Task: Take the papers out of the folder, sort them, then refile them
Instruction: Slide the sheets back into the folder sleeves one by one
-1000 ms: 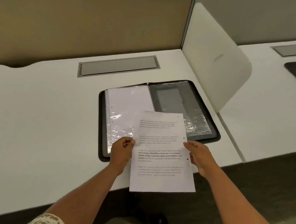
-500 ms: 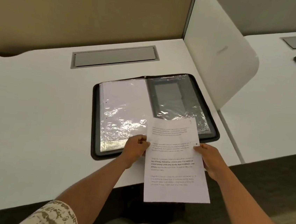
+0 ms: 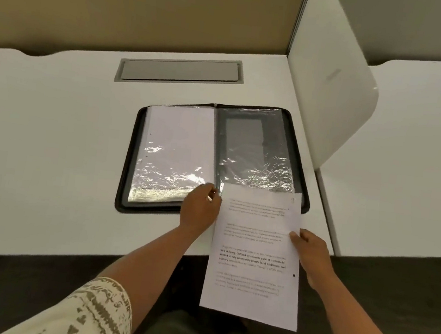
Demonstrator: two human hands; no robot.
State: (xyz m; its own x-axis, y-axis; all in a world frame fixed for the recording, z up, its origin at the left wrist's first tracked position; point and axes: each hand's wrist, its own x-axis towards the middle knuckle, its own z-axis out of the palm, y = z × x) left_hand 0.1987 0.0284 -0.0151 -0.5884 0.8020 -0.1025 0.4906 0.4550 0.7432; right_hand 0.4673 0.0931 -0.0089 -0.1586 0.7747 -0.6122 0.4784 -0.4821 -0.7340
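The left hand (image 3: 201, 208) reaches forward over the desk (image 3: 54, 127) edge, forearm rising from a patterned sleeve (image 3: 89, 313), knuckles up. Its fingers curl down at the near end of the folder (image 3: 130, 157) spine, tips at the bottom edge of the plastic sleeve (image 3: 178, 146) on the left page. Whether they pinch that plastic or only touch it cannot be told; the tips are hidden behind the knuckles and the sheet's corner.

The right hand (image 3: 310, 258) comes in from the lower right, wrist angled inward. Its thumb lies on the printed face of the sheet (image 3: 256, 252) at the right edge, the other fingers behind the paper, so it grips the sheet alone. The sheet hangs tilted just right of the left fingers, its top over the folder's near right corner, its lower half off the desk above the lap.

Beyond the left fingertips the folder lies open and flat, a white page under glare on the left, a dark pocket (image 3: 246, 142) under crinkled film on the right. The print is too blurred to read. A divider (image 3: 328, 91) stands right of the folder.
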